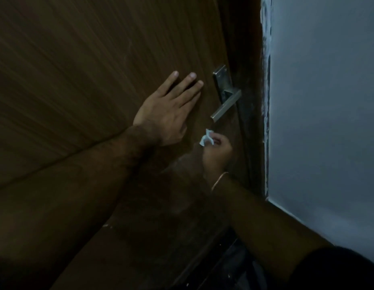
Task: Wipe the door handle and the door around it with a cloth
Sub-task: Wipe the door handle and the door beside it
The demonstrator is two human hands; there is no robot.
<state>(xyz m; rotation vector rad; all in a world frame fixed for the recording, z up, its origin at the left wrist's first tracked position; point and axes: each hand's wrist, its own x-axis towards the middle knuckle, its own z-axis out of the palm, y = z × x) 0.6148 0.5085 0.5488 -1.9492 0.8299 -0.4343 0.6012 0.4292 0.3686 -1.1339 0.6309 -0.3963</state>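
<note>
Left hand (167, 109) flat on brown door (77, 80), fingers straight, holding nothing. Good job for it: push gently, keep door from swinging.

Small pale cloth (206, 139) just below handle tip, not touching it. Right hand (216, 151) curls round cloth, only little bit sticks out. Better: open cloth wider so more of it rubs.

Silver door handle (225, 105) right of left hand, near door edge, lever slanting down. Likely next: lift cloth onto lever, rub along it, then plate, then wood around.

Far right: grey wall (328, 101).
</note>
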